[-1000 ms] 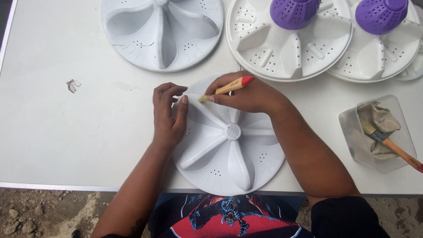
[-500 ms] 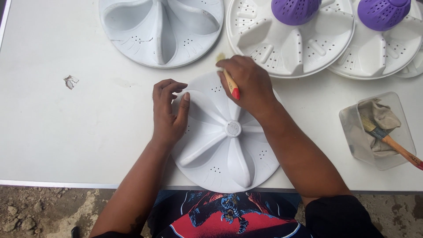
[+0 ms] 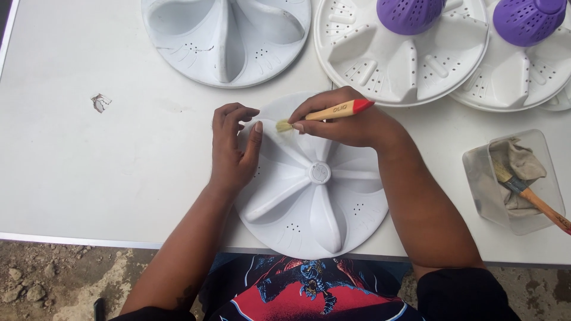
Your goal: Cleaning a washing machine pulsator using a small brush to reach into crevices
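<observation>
- The left hand (image 3: 233,148) rests flat on the left rim of a white finned disc (image 3: 309,178), its fingers curled over the edge and gripping nothing else.
- The right hand (image 3: 345,122) pinches a small paintbrush (image 3: 324,113) with a pale wooden handle and a red end; the bristles touch the upper left part of the disc, just beside the left thumb.
- The disc lies flat on the white tabletop (image 3: 89,166), at the near edge, directly in front of the person; it has raised ribs radiating from a round hub and clusters of small holes between them.
- A second white disc (image 3: 226,35), without a cap, lies beyond it at the far side of the tabletop.
- To its right lie two more white discs, each with a perforated purple cap at the centre: the nearer disc (image 3: 404,65) with its cap (image 3: 410,13) and the farther one (image 3: 523,71) with its cap (image 3: 526,19).
- At the right edge stands a clear plastic tub (image 3: 479,178) holding a crumpled cloth (image 3: 520,169) and another brush (image 3: 529,193), whose wooden handle sticks out to the right.
- A small torn scrap (image 3: 100,102) lies on the tabletop, well apart to the left.
</observation>
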